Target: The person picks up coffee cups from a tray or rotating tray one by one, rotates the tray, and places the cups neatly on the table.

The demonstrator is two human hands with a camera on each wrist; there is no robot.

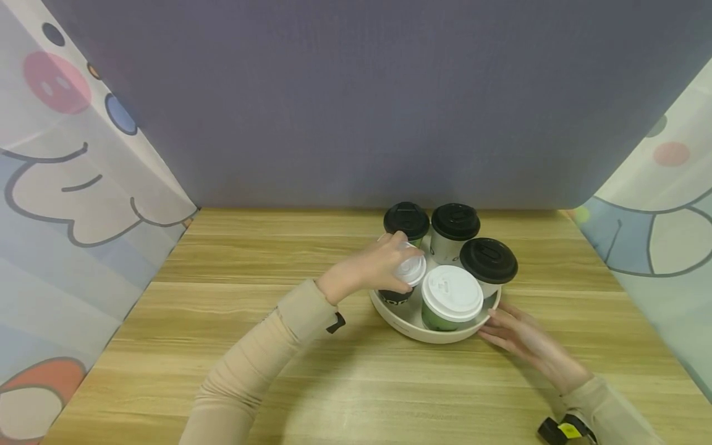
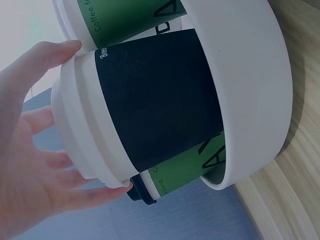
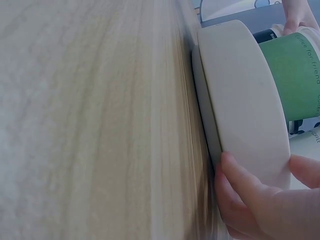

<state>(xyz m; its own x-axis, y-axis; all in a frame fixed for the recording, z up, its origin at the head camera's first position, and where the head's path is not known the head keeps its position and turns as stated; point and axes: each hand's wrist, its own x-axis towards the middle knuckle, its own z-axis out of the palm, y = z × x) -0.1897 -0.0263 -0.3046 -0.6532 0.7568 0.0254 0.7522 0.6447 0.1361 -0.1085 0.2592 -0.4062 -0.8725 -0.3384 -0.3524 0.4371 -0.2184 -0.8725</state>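
Note:
A paper coffee cup with a white lid and dark sleeve (image 2: 160, 100) stands in a round cream tray (image 1: 408, 327). My left hand (image 1: 381, 264) grips this cup from above, thumb and fingertips spread around the lid's edge. At the tray's near right side, my right hand (image 1: 525, 346) holds its wall, the thumb at the rim and the fingers against the outside. Beside the gripped cup is a green cup with a white lid (image 1: 452, 293). Behind them in the tray are cups with black lids: one at back left (image 1: 406, 220), one at back centre (image 1: 456, 221), one at right (image 1: 488, 261).
The tray rests on a wood-grain table (image 1: 233, 346), near a grey-blue panel (image 1: 356, 105) along the back edge. Cartoon-printed curtains flank the table, one at left (image 1: 50, 154) and one at right (image 1: 667, 235).

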